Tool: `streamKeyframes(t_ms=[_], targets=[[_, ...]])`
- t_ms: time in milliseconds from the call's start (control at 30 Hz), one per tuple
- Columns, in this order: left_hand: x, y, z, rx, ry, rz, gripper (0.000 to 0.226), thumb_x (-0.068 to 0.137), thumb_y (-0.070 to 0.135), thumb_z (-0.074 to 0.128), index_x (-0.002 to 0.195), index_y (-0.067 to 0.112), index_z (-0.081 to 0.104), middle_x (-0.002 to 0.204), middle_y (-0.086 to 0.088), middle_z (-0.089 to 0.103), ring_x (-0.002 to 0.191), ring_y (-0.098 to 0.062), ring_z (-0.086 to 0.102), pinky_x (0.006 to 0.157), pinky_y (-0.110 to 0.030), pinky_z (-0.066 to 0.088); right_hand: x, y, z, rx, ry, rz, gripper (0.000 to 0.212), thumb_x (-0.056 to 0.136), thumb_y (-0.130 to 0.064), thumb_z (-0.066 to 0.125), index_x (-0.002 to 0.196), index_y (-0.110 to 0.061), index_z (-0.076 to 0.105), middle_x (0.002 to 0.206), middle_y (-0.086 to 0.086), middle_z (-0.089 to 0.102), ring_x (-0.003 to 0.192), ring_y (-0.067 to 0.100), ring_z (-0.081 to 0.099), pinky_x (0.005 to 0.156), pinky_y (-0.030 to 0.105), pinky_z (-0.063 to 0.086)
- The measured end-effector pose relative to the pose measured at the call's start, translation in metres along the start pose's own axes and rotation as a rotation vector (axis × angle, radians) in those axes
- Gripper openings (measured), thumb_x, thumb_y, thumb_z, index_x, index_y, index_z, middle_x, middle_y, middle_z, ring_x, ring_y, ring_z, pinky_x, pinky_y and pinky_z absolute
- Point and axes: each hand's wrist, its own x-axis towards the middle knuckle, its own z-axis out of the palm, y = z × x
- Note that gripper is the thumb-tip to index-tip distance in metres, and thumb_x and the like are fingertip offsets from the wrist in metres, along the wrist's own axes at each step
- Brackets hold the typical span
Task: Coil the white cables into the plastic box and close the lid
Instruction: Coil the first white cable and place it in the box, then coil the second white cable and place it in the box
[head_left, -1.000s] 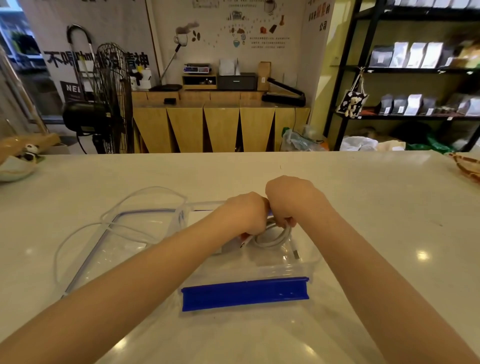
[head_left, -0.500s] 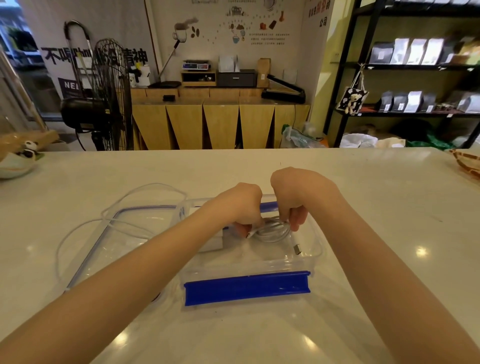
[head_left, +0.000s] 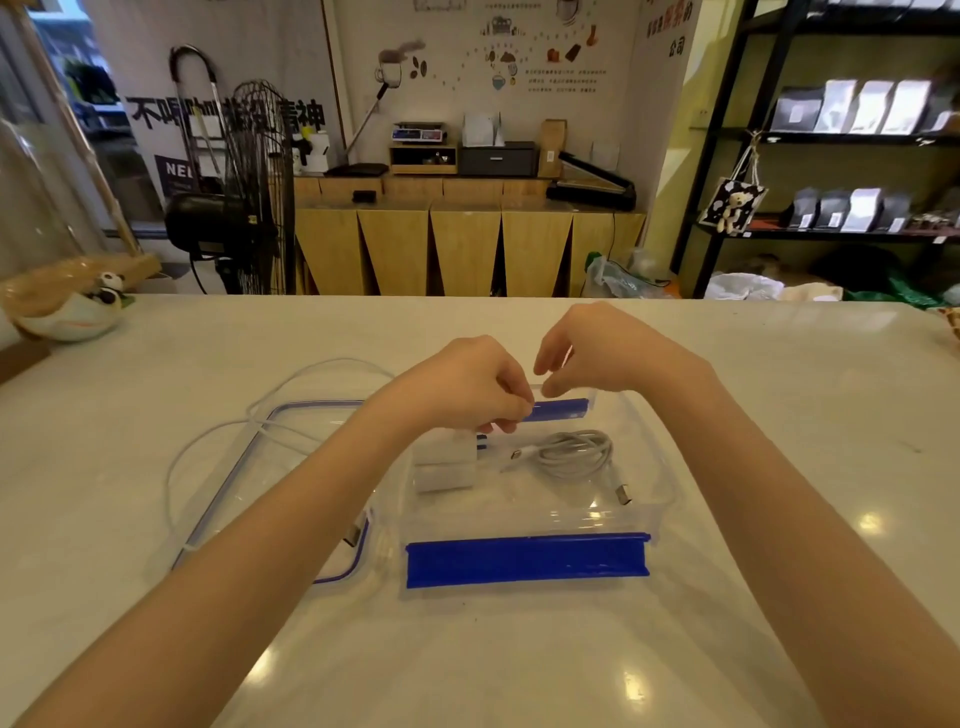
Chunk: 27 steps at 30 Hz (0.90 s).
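Note:
A clear plastic box (head_left: 655, 467) with blue clips on its near and far sides sits in the middle of the white table. Inside it lie a coiled white cable (head_left: 574, 454) and a white charger block (head_left: 445, 464). Its clear lid (head_left: 291, 467), edged with a blue seal, lies flat to the left. A second white cable (head_left: 208, 441) loops loosely over the lid and the table. My left hand (head_left: 467, 387) hovers over the box's far left part, fingers curled with nothing in them. My right hand (head_left: 587, 348) is above the far rim, its fingers loosely apart and empty.
A bowl with a panda figure (head_left: 78, 306) stands at the table's far left edge. A basket edge (head_left: 950, 319) shows at the far right. Beyond the table are a floor fan (head_left: 249, 208), a wooden counter and black shelves.
Both hands held the coiled cable down in the box; now they have let go and lifted up and apart. The coil rests in the box by itself.

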Motion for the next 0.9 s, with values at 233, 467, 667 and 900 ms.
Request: streamKeyframes(t_ms=[233, 467, 667, 900], targets=[[-0.013, -0.015, -0.003, -0.121, 0.074, -0.05, 0.018, 0.086, 0.016, 0.058, 0.1, 0.011, 0.066, 0.078, 0.002, 0.067, 0.068, -0.007, 0.064, 0.059, -0.01, 0.051, 0.005, 0.001, 0.003, 0.032, -0.027, 0.014, 0.017, 0.075, -0.016, 0.07, 0.091, -0.012, 0.072, 0.09, 0.008, 0.073, 0.078, 0.019, 0.066, 0.076, 0.032, 0.055], [-0.035, -0.021, -0.007, -0.181, 0.139, 0.007, 0.018, 0.086, 0.016, 0.057, 0.102, 0.013, 0.066, 0.081, 0.002, 0.068, 0.073, -0.006, 0.066, 0.067, -0.015, 0.053, 0.003, -0.002, 0.002, 0.01, -0.061, -0.016, 0.021, 0.076, -0.019, 0.07, 0.095, -0.012, 0.071, 0.092, 0.004, 0.071, 0.082, 0.018, 0.064, 0.081, 0.03, 0.053], [-0.082, -0.065, -0.033, -0.187, 0.404, -0.046, 0.015, 0.086, 0.016, 0.055, 0.097, 0.023, 0.063, 0.085, 0.008, 0.067, 0.08, -0.003, 0.062, 0.069, -0.016, 0.049, 0.002, -0.052, 0.002, 0.156, -0.067, -0.283, 0.02, 0.083, -0.025, 0.061, 0.101, -0.016, 0.067, 0.094, -0.003, 0.065, 0.085, 0.012, 0.06, 0.074, 0.018, 0.046], [-0.112, -0.125, -0.027, 0.019, 0.51, -0.262, 0.015, 0.081, 0.021, 0.063, 0.096, 0.017, 0.068, 0.091, 0.003, 0.067, 0.079, -0.006, 0.059, 0.065, -0.007, 0.04, 0.032, -0.123, 0.035, 0.048, -0.181, -0.518, 0.019, 0.085, -0.019, 0.059, 0.102, -0.014, 0.066, 0.096, 0.0, 0.064, 0.085, 0.013, 0.056, 0.069, 0.018, 0.042]])
